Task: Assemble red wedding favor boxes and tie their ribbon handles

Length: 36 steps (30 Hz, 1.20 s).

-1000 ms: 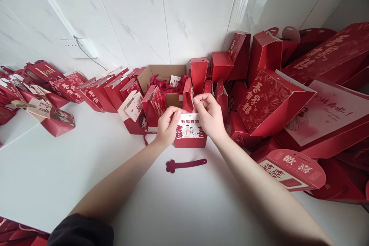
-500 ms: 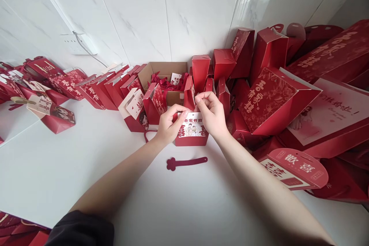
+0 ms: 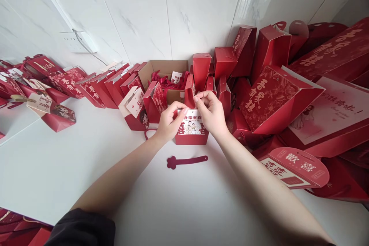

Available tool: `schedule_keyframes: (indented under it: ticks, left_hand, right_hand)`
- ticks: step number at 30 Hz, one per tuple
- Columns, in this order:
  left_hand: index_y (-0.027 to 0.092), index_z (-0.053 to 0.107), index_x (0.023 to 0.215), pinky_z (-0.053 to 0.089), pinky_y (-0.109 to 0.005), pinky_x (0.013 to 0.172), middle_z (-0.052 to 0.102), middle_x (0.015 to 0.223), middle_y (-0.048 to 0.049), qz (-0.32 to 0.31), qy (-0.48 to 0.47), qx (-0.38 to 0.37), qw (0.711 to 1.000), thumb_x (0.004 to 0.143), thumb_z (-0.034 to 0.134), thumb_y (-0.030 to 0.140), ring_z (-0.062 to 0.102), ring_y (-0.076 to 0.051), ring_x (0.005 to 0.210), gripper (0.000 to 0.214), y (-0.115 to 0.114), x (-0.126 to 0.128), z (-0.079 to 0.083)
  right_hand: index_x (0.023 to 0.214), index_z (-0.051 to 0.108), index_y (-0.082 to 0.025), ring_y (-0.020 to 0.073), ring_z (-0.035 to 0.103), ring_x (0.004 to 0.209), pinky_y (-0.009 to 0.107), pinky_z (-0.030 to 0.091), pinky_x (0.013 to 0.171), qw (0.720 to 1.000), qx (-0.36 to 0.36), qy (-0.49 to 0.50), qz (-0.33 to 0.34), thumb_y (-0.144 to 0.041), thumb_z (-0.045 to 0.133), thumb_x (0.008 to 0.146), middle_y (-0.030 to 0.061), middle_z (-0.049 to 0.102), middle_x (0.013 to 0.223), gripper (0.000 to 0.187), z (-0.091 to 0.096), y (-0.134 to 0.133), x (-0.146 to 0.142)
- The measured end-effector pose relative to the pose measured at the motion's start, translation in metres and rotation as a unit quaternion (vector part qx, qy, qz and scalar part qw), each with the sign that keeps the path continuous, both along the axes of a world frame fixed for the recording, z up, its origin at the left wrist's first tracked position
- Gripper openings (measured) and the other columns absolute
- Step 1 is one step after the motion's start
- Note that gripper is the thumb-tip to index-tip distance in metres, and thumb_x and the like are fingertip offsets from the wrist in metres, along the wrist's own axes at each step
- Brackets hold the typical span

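Observation:
A small red gift box (image 3: 191,135) with a white picture panel stands on the white table (image 3: 72,161) in front of me. My left hand (image 3: 168,123) pinches its top left edge, fingers closed. At the top right edge my right hand (image 3: 211,115) does the same, fingertips pressed together on the flap. A loose dark red strap (image 3: 186,160) with a flower-shaped end lies flat on the table just in front of the box, untouched.
An open cardboard carton (image 3: 165,70) of red ribbons stands behind the box against the tiled wall. Red gift bags (image 3: 95,88) line the left side. Larger red bags and boxes (image 3: 271,96) pile up on the right, with a rounded red tag card (image 3: 294,167) nearest me.
Both hands stay on the top of the small box with small finger shifts. The view has tilted slightly, so the scene sits a little lower.

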State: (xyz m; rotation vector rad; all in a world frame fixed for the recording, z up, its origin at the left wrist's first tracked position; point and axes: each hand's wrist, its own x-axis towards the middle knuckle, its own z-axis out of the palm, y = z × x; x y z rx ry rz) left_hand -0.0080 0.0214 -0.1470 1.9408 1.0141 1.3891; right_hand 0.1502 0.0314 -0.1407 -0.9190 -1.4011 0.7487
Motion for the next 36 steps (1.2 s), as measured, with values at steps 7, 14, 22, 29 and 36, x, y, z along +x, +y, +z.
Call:
schedule_keyframes:
  ticks: [7, 14, 22, 29, 36]
  left_hand:
    - [0.018, 0.068, 0.091, 0.050, -0.024, 0.064, 0.069, 0.082, -0.0012, 0.004, 0.007, -0.056, 0.998, 0.082, 0.071, 0.035, 0.063, -0.014, 0.072, 0.019, 0.003, -0.001, 0.002]
    - [0.018, 0.072, 0.094, 0.054, -0.024, 0.066, 0.073, 0.085, -0.0031, -0.046, -0.009, -0.096, 0.994, 0.082, 0.072, 0.036, 0.068, -0.016, 0.075, 0.022, 0.007, -0.006, 0.002]
    - [0.017, 0.070, 0.089, 0.051, -0.025, 0.063, 0.072, 0.080, -0.0027, -0.017, 0.008, -0.054, 0.998, 0.084, 0.069, 0.038, 0.067, -0.016, 0.072, 0.021, 0.005, -0.003, 0.001]
    - [0.017, 0.072, 0.091, 0.052, -0.029, 0.068, 0.074, 0.085, -0.0043, -0.004, 0.002, -0.030, 1.000, 0.082, 0.070, 0.041, 0.068, -0.019, 0.077, 0.026, 0.010, -0.005, -0.004]
    - [0.017, 0.071, 0.087, 0.051, -0.027, 0.066, 0.073, 0.083, -0.0037, 0.006, 0.010, -0.033, 0.999, 0.083, 0.068, 0.039, 0.067, -0.018, 0.077, 0.023, 0.009, -0.006, -0.003]
  right_hand:
    - [0.091, 0.057, -0.021, 0.0110, 0.045, 0.056, 0.026, 0.039, 0.060, 0.999, 0.019, -0.004, -0.027, -0.035, 0.057, 0.092, -0.0054, 0.050, 0.064, 0.014, 0.000, 0.000, -0.001]
    - [0.092, 0.061, -0.021, 0.0120, 0.055, 0.065, 0.027, 0.044, 0.066, 0.999, 0.035, 0.009, -0.018, -0.035, 0.059, 0.091, -0.0026, 0.060, 0.072, 0.014, -0.004, 0.004, 0.000]
    - [0.092, 0.061, -0.020, 0.0141, 0.062, 0.080, 0.030, 0.050, 0.077, 0.997, 0.066, 0.027, -0.016, -0.033, 0.062, 0.090, 0.0018, 0.066, 0.086, 0.014, 0.010, 0.003, 0.017]
    - [0.095, 0.067, -0.022, 0.0138, 0.062, 0.076, 0.028, 0.050, 0.071, 0.983, 0.067, -0.115, 0.124, -0.022, 0.056, 0.092, 0.0015, 0.066, 0.089, 0.012, 0.062, -0.047, 0.033]
    - [0.080, 0.074, -0.017, 0.0129, 0.064, 0.068, 0.024, 0.044, 0.058, 0.783, -0.039, -0.515, 0.346, -0.010, 0.059, 0.087, 0.0040, 0.071, 0.084, 0.018, 0.038, -0.074, -0.013]
